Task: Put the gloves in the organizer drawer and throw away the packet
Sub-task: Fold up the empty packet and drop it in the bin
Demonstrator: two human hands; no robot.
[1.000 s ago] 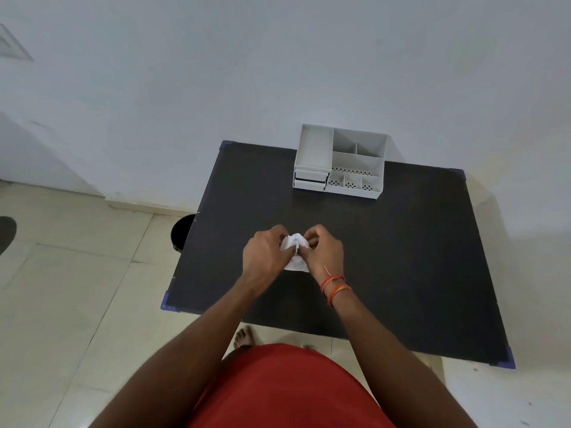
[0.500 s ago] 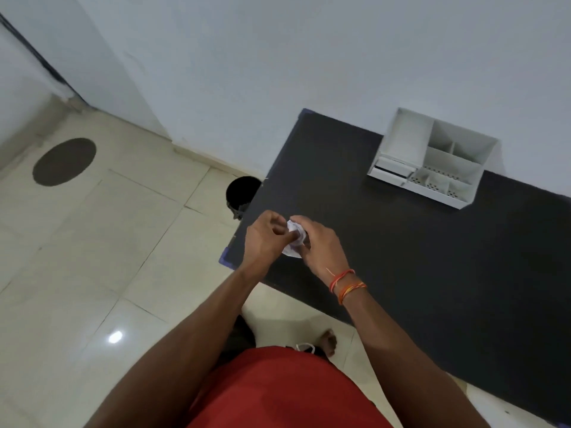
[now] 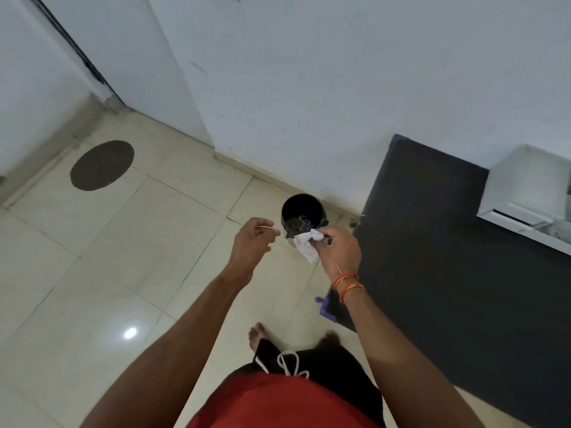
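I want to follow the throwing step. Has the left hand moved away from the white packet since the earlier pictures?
Yes. The left hand has let go and moved left of the black bin, holding a thin strip; the right hand alone holds the white packet.

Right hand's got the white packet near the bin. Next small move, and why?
Probably carry the right hand a little further forward until it is squarely over the black bin, then release. The white packet hangs at the bin's near rim, so dropping now might miss. The left hand pinches only a thin white strip.
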